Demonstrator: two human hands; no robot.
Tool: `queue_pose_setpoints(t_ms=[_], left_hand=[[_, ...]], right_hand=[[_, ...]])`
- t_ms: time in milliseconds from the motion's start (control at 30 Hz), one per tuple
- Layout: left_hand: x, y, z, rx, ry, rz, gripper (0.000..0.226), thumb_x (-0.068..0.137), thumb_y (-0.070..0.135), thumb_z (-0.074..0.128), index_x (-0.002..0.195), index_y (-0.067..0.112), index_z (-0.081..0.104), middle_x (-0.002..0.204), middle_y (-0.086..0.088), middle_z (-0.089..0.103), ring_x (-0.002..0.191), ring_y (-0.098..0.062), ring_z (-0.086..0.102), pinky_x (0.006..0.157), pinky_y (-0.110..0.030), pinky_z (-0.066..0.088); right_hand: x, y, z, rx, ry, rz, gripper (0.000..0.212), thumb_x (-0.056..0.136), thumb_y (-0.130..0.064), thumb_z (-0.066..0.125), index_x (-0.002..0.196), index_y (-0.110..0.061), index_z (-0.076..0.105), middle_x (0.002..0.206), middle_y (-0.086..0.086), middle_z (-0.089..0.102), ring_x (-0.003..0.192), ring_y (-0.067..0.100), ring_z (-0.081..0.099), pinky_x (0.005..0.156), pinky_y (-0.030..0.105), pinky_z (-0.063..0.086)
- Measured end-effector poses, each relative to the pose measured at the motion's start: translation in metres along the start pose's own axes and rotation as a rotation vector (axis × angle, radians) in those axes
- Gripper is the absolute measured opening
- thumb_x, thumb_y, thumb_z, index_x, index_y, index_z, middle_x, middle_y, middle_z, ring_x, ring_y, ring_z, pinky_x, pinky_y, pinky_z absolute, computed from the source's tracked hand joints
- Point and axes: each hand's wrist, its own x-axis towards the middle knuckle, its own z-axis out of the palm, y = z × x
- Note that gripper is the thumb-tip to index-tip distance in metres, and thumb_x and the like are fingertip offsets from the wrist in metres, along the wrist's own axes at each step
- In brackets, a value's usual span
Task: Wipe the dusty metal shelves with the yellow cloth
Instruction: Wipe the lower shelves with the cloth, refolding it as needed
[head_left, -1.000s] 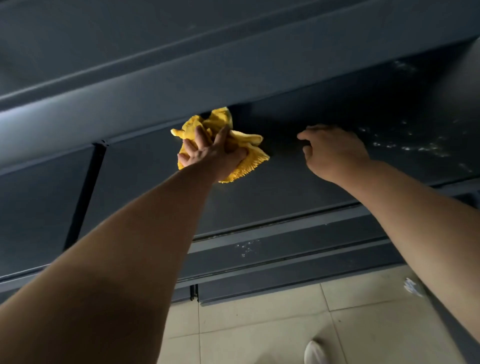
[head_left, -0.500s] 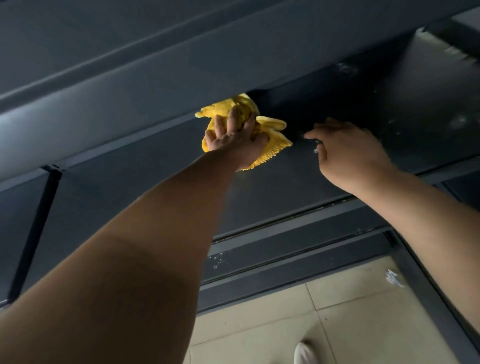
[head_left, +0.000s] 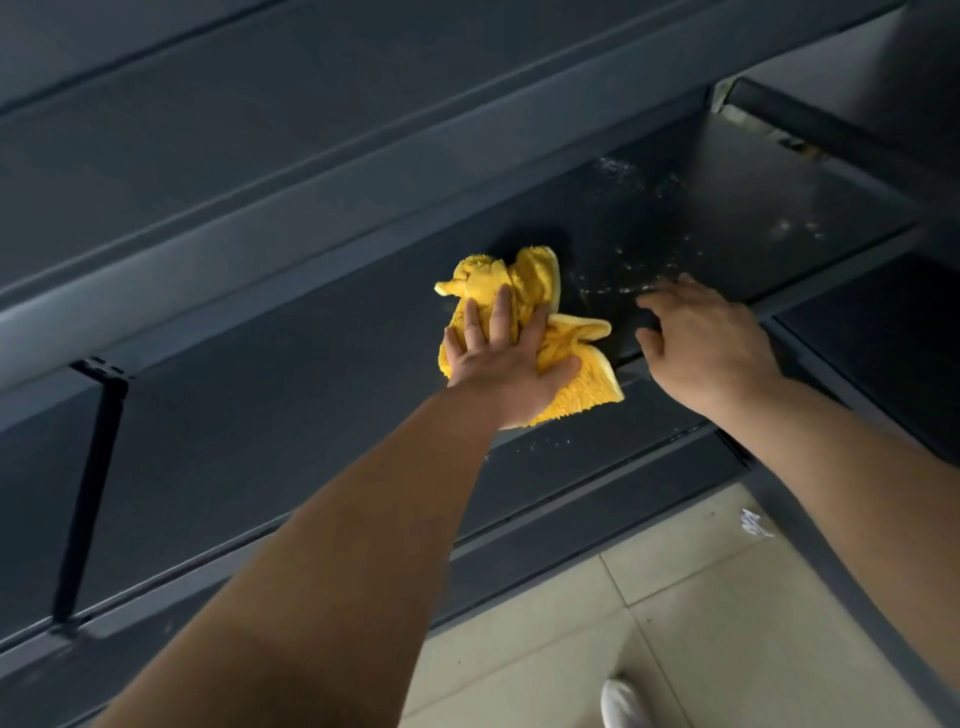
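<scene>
A crumpled yellow cloth (head_left: 563, 353) lies on a dark grey metal shelf (head_left: 311, 405). My left hand (head_left: 506, 358) presses down on the cloth with spread, fairly straight fingers. My right hand (head_left: 701, 343) rests on the shelf just right of the cloth, fingers loosely bent on the front edge, holding nothing. White dust specks (head_left: 634, 275) dot the shelf surface beyond and to the right of the cloth.
Another shelf (head_left: 260, 171) overhangs above, and a lower shelf (head_left: 571, 483) shows below. A dark upright post (head_left: 88, 493) stands at left. Beige floor tiles (head_left: 701, 623) lie below, with a scrap of white paper (head_left: 753, 522) and a white shoe tip (head_left: 621, 704).
My left hand has slid the cloth rightward along the shelf and flattened its fingers on it. The right hand also moved right, staying beside the cloth.
</scene>
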Motion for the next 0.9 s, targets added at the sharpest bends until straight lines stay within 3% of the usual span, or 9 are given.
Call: queue_pose_setpoints(t_ms=[300,633,900], left_hand=[[0.011,0.032,-0.007,-0.019,-0.041,-0.159,0.077,0.087,0.078,0.016,0.149,0.045,-0.016,0.154,-0.004,-0.037,0.14,-0.043,-0.03,0.112,-0.066,-0.008],[0.102,0.094,-0.03,-0.04,0.002,-0.254,0.093,0.079,0.086,0.016,0.151,0.037,-0.016,0.156,-0.008,-0.034,0.139,-0.047,-0.029,0.11,-0.068,-0.006],[0.176,0.129,-0.051,-0.036,0.072,-0.251,0.093,0.079,0.086,0.021,0.153,0.038,-0.01,0.159,-0.002,-0.026,0.144,-0.041,-0.023,0.114,-0.063,-0.005]], right_hand=[[0.006,0.028,-0.021,-0.006,-0.013,0.041,0.044,0.098,-0.027,0.045,0.14,-0.013,0.045,0.147,0.007,0.044,0.143,0.023,0.029,0.107,0.047,0.035],[0.058,0.105,-0.031,-0.029,-0.034,0.028,0.046,0.099,-0.03,0.043,0.142,-0.014,0.043,0.151,0.007,0.039,0.145,0.024,0.025,0.108,0.047,0.033],[0.096,0.168,-0.042,-0.05,-0.008,0.015,0.045,0.098,-0.031,0.043,0.14,-0.013,0.045,0.147,0.008,0.043,0.144,0.026,0.027,0.106,0.048,0.035]])
